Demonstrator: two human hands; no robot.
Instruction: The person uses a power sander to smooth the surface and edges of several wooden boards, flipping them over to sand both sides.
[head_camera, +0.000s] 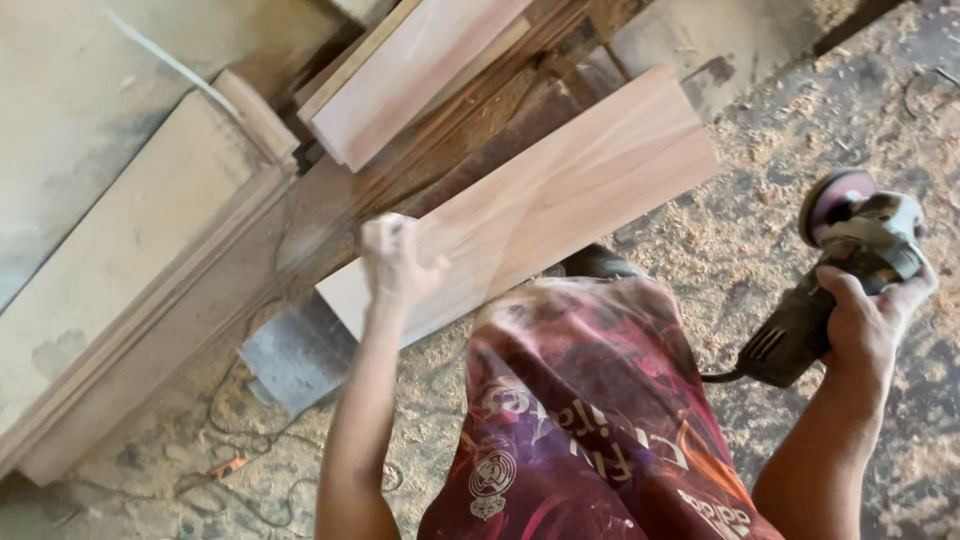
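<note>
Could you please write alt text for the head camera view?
A person's left hand grips the near edge of a pale wooden board, while the right hand holds a disc sander off to the side. Sawdust covers the floor below.

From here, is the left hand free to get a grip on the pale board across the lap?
Probably yes. The left hand is a closed fist at the near end of the pale board, holding nothing visible, with nothing between them. The right hand holds the angle grinder off to the side.
</note>
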